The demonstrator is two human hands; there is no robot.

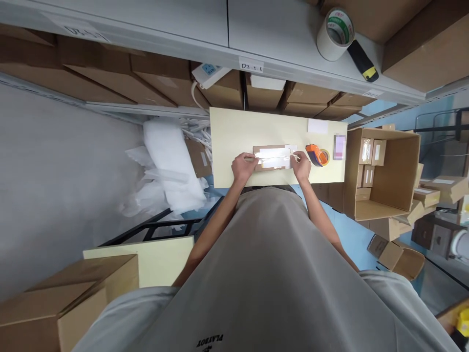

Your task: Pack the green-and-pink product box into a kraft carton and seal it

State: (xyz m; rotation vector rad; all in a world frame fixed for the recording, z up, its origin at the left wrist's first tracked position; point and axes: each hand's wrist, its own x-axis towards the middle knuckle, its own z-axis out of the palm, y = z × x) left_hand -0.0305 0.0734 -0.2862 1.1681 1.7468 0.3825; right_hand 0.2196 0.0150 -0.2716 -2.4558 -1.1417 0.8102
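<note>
A small flat cardboard box (274, 157) lies lengthwise before me on the pale yellow table (249, 127). White paper-like strips with shiny patches cover much of its top. My left hand (244, 167) grips the box's left end, thumb and fingertips bent in on it. At the opposite end my right hand (301, 166) pinches the right edge in the same way. Exactly what lies under the fingertips is too small to see. An orange tape dispenser (318, 155) rests just right of my right hand.
A phone-like object (339, 147) and white paper (317, 126) lie on the table's right part. Beyond stands a large open carton (388, 208) containing small boxes. White packing foam (172, 161) is at left. Overhead, a shelf (271, 29) holds a tape roll (327, 41) and cutter (361, 58).
</note>
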